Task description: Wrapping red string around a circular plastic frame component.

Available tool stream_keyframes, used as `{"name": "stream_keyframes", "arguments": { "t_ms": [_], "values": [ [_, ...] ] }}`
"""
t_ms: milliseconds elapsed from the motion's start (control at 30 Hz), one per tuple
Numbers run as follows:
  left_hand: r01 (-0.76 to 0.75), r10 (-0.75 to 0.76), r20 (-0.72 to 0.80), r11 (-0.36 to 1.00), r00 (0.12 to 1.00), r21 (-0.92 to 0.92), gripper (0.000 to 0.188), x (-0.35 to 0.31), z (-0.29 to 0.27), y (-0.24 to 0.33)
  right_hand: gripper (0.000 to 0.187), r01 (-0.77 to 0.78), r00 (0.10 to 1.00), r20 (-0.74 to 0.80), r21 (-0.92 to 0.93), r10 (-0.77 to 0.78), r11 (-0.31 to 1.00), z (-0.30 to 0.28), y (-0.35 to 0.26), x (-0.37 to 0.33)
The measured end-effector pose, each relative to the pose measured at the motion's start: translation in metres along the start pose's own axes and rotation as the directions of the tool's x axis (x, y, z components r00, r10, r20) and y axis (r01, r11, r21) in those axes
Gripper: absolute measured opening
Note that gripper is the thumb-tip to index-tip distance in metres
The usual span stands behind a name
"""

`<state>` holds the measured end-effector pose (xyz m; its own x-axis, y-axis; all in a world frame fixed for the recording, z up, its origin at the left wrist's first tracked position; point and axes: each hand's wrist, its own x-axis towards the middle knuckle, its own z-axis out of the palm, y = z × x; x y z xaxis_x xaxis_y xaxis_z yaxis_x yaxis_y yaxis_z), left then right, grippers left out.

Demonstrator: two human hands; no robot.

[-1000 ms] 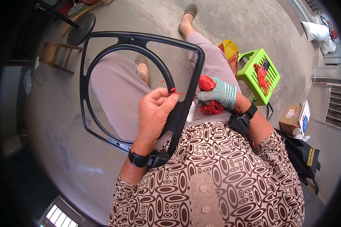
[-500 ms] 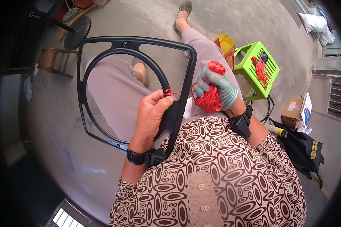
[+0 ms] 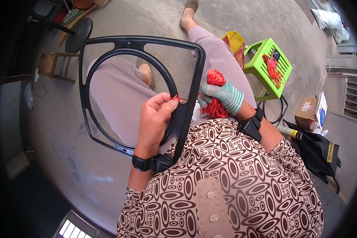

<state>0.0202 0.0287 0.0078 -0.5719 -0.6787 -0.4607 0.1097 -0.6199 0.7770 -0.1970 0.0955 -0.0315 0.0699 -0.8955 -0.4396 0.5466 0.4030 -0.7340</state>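
Bare left hand (image 3: 155,116), thumb and forefinger pinched together: I read them as gripping the red cord (image 3: 180,98) against the inner ring (image 3: 169,77) of the black frame (image 3: 135,46). From this pinch a short length runs rightward toward the frame's outer bar (image 3: 197,77); beyond it I cannot trace the line. If the pinch slackens, I judge that the turns at the ring could loosen, since nothing else visibly pins them.

Just beyond the bar, the gloved right hand (image 3: 223,95) is closed around the red bundle (image 3: 216,77). A hard pull here could, in my judgement, drag the cord from the fingertips or twist the frame, which lies over the lap (image 3: 121,91) with no hand visibly clamping it. Strands hang loose below the glove; I would expect these to snag or tangle.

Farther right of both grips, a green stool (image 3: 261,67) bears more loose cord (image 3: 272,72) and a dark phone (image 3: 276,54).
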Motion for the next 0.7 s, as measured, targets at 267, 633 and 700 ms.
{"name": "stream_keyframes", "arguments": {
  "t_ms": [267, 633, 700],
  "values": [
    [-0.002, 0.01, -0.102, 0.997, 0.995, 0.078, 0.01, 0.003, 0.009, 0.003, 0.021, -0.073, 0.995, -0.052, 0.175, 0.083, 0.982, 0.001, -0.016, -0.014],
    [-0.007, 0.042, -0.158, 0.976, 0.987, 0.219, 0.013, -0.001, 0.001, 0.002, 0.04, 0.549, 0.509, -0.851, 0.202, -0.133, 0.811, -0.267, -0.053, -0.072],
    [0.02, 0.005, -0.183, 0.991, 0.983, 0.132, 0.012, -0.001, 0.003, 0.001, 0.039, 0.608, 0.358, -0.913, 0.072, -0.193, 0.791, -0.29, -0.069, -0.087]
  ]
}}
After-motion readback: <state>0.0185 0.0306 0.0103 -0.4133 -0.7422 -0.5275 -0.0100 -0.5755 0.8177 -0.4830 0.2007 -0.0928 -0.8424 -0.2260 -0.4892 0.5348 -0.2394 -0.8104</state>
